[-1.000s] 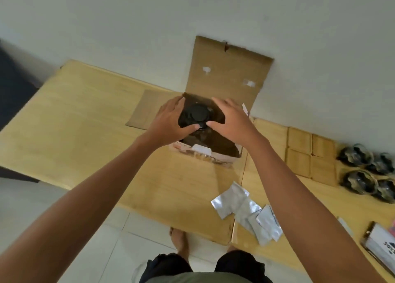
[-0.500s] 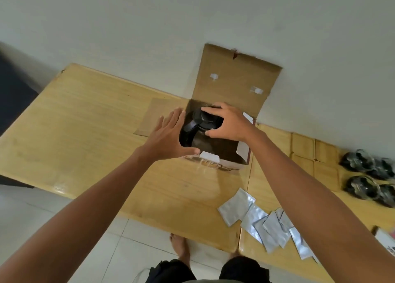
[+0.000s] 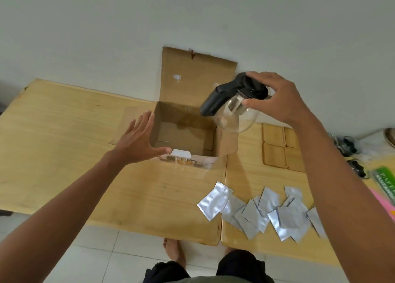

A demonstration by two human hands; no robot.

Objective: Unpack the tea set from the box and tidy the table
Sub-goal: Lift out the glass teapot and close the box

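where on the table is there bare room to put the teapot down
The right hand holds the teapot in the air. The most bare table lies left of the box, beyond the open left hand. A smaller patch lies in front of the box, left of the foil packets. The right side is crowded: packets, wooden coasters, dark cups.

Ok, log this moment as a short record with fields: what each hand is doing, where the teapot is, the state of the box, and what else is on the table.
right hand: grips the glass teapot by its black lid, tilted in the air
left hand: open, flat beside the box's left wall
cardboard box: flaps open, no teapot inside
table: foil sachets scattered near the front edge, wooden coasters right of the box
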